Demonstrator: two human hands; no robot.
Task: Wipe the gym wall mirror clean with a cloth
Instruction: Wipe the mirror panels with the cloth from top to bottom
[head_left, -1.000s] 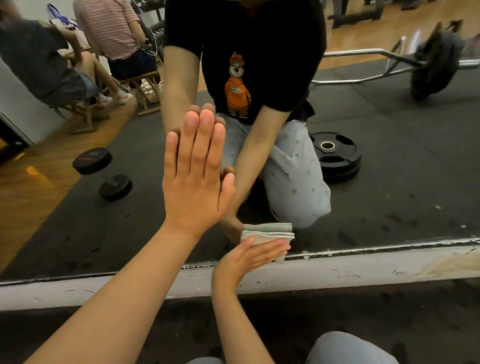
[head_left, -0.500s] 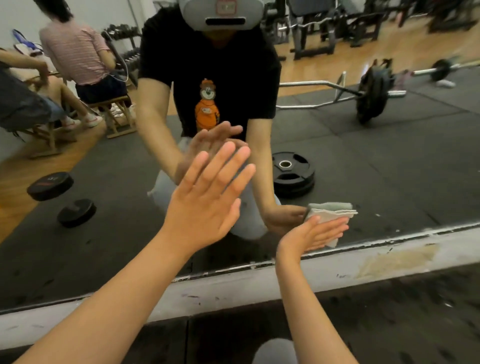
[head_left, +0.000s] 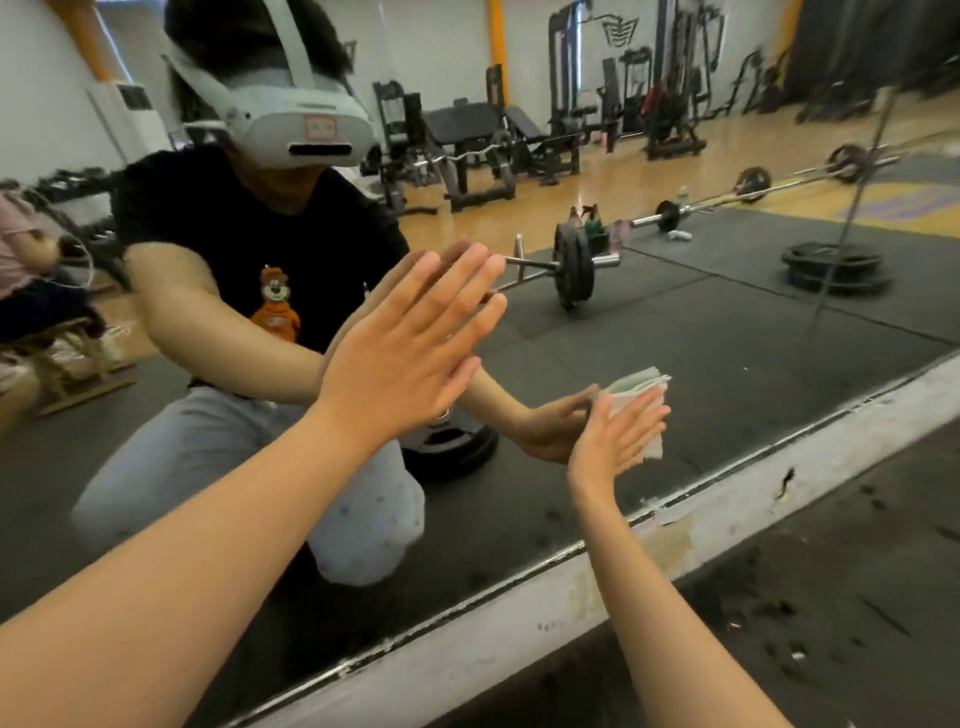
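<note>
The wall mirror (head_left: 727, 332) fills most of the view and reflects me kneeling before it. My left hand (head_left: 410, 348) lies flat against the glass with straight fingers pointing up and right. Lower right, my right hand (head_left: 618, 436) presses a folded pale cloth (head_left: 644, 400) onto the mirror with straight fingers, just above the mirror's bottom edge. Most of the cloth is hidden behind the fingers.
A white wall strip (head_left: 727, 519) with chipped paint runs below the mirror, and dark rubber floor (head_left: 831, 623) lies under it. Reflected in the glass are a barbell (head_left: 574, 267), weight plates (head_left: 831, 270), gym machines and seated people at the far left.
My right hand has slid the cloth rightward along the lower mirror. My left hand stays flat on the glass but now tilts right. The view has swung up and to the right.
</note>
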